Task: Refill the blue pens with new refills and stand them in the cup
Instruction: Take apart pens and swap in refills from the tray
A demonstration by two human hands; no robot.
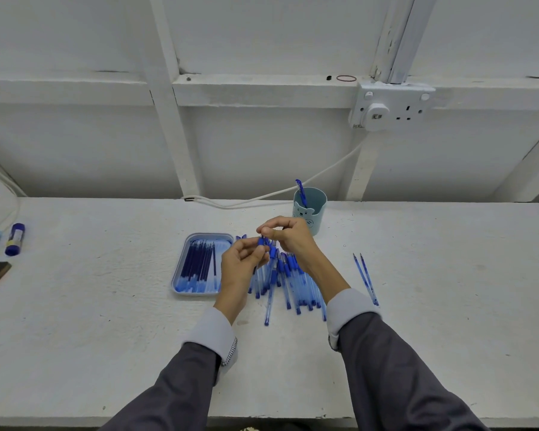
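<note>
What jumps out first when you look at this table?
The left hand and right hand pinch one blue pen above a messy pile of pens. A tray of refills lies left of it, and the teal cup behind holds a single pen.

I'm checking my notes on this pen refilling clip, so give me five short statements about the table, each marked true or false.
1. One blue pen stands in the cup. True.
2. The refill tray lies right of the pen pile. False: it lies left of the pile.
3. The left hand and right hand both grip a raised pen over the pile. True.
4. The cup lies tipped over. False: it stands upright.
5. Two thin blue sticks lie apart from the pile, to its right. True.
</note>
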